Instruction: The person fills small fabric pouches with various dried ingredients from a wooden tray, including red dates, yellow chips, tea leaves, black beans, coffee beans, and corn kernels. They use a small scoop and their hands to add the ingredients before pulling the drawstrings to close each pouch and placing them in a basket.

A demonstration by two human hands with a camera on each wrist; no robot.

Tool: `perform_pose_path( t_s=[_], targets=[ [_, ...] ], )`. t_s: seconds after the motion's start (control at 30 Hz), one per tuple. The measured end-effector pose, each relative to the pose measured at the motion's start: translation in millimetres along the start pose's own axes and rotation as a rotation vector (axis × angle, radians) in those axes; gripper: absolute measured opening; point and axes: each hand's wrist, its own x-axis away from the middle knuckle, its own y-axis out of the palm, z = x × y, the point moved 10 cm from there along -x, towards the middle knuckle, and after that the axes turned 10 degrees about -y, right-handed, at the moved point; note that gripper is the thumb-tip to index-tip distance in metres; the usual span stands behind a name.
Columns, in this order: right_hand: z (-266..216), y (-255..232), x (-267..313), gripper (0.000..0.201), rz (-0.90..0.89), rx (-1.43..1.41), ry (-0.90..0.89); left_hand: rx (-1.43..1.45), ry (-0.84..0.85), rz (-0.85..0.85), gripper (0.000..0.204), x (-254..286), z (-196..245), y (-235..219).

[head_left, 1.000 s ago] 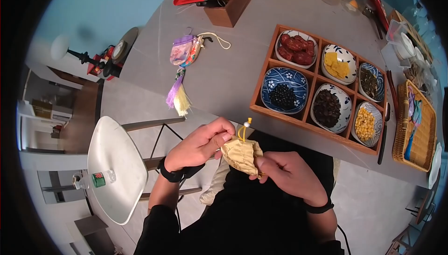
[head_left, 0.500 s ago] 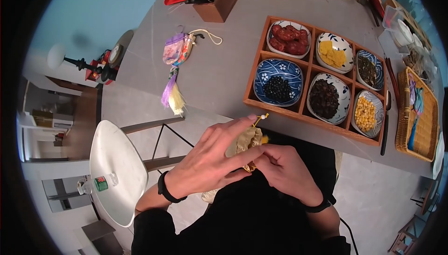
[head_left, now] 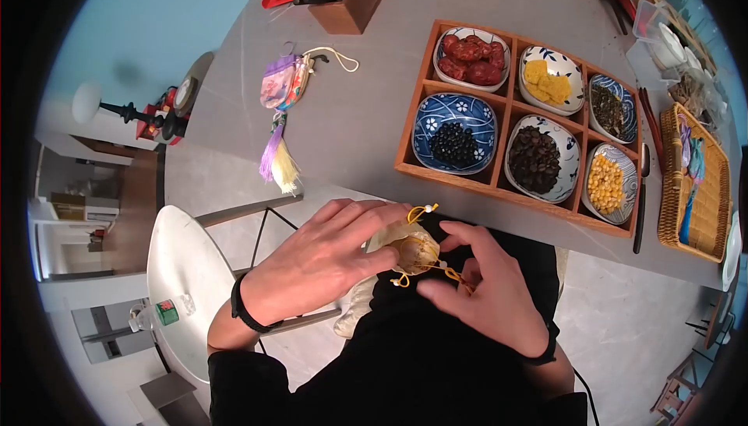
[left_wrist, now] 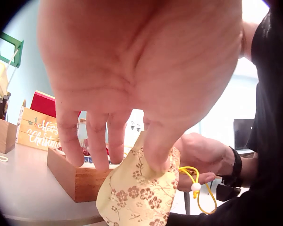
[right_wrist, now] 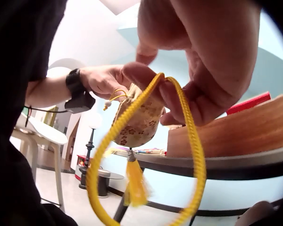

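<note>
A gold brocade drawstring pouch (head_left: 425, 241) with printed blossoms is held upright in my left hand (head_left: 312, 258), whose thumb hooks over its rim. The mouth gapes toward the head camera, showing a pale lining. Yellow cords with white beads stick out at its sides. In the right wrist view a yellow tassel (right_wrist: 136, 181) hangs under it. My right hand (head_left: 499, 297) is beside the pouch, thumb and index finger spread apart. One yellow cord loop (right_wrist: 198, 160) dangles close by the right fingers, large in the right wrist view.
A wooden divided tray (head_left: 499, 191) holds bowls of red dates, yellow pieces, dried leaves, black beans, dark pieces and corn kernels. A purple floral pouch (head_left: 282, 83) with a tassel lies left. A wicker basket (head_left: 668, 227) is at right; a white chair (head_left: 191, 270) stands left.
My left hand passed over the pouch and now grips its rim. The pouch turned from lying sideways to mouth up and opened. The right hand let go of it and spread its fingers.
</note>
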Motion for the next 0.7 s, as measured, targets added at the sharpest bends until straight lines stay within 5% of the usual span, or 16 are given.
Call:
perform_pose_path(
  t_s=[0.07, 0.17, 0.3, 0.4, 0.6, 0.7],
  targets=[
    [-34.9, -1.5, 5.1, 0.054, -0.068, 0.289, -0.274, -0.005, -0.003, -0.020, 0.027, -1.4, -0.9, 1.0],
    [-42.8, 17.3, 9.9, 0.052, -0.221, 0.558, -0.466, 0.022, 0.028, -0.023, 0.027, -5.0, 2.4, 2.9],
    [-24.8, 14.2, 8.2, 0.026, -0.158, 0.673, -0.528, 0.009, 0.046, -0.115, 0.017, -3.5, 2.9, 6.4],
    [-32.2, 12.9, 9.5, 0.020, -0.129, 0.633, -0.553, 0.027, 0.044, -0.136, 0.030, -0.9, 0.3, 11.2],
    [-48.7, 11.2, 14.3, 0.023, -0.094, 0.561, -0.583, 0.609, -0.003, -0.009, 0.124, -2.7, -19.9, 32.2],
    [-57.8, 16.6, 16.4, 0.026, -0.101, 0.572, -0.628, 0.735, -0.068, -0.080, 0.118, -5.7, -24.5, 61.3]
  ],
)
